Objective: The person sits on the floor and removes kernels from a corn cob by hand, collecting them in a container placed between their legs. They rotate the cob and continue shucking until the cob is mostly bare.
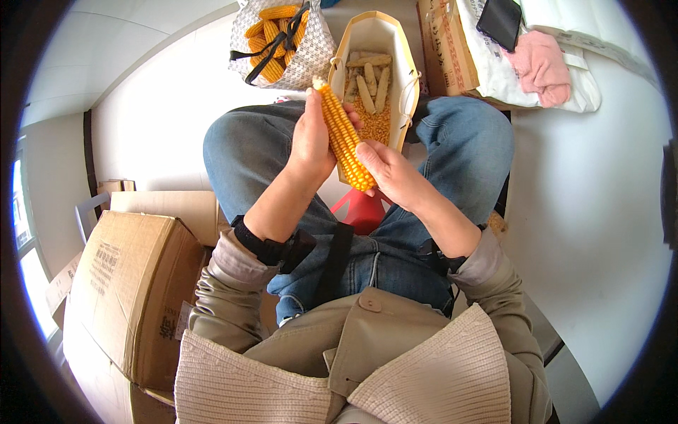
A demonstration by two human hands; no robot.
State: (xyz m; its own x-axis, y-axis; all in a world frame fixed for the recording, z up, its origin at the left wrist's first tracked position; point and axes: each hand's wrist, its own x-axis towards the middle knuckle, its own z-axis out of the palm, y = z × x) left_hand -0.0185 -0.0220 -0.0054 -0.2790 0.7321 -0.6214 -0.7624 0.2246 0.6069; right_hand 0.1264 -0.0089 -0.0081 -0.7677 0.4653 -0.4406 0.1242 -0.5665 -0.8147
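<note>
A dried ear of yellow corn [345, 139] slants between my two hands, its pale tip pointing up and to the left. My left hand [313, 127] wraps its upper part, thumb along the side and fingertips showing behind. Around the lower end, my right hand [392, 168] grips with the thumb pressed on the kernels. Just beyond is a paper box with a yellow rim [408, 53]. Loose kernels [375, 127] cover its bottom, and several bare cobs [382, 87] lie on them at the far end.
Whole corn ears [273, 42] fill a patterned bag [318, 61] with black handles at the far left. A cardboard carton [447, 47] stands far right, beside a phone [499, 24] and a pink cloth [537, 69]. Large cardboard boxes [122, 286] crowd my left. Something red [364, 212] shows between my legs.
</note>
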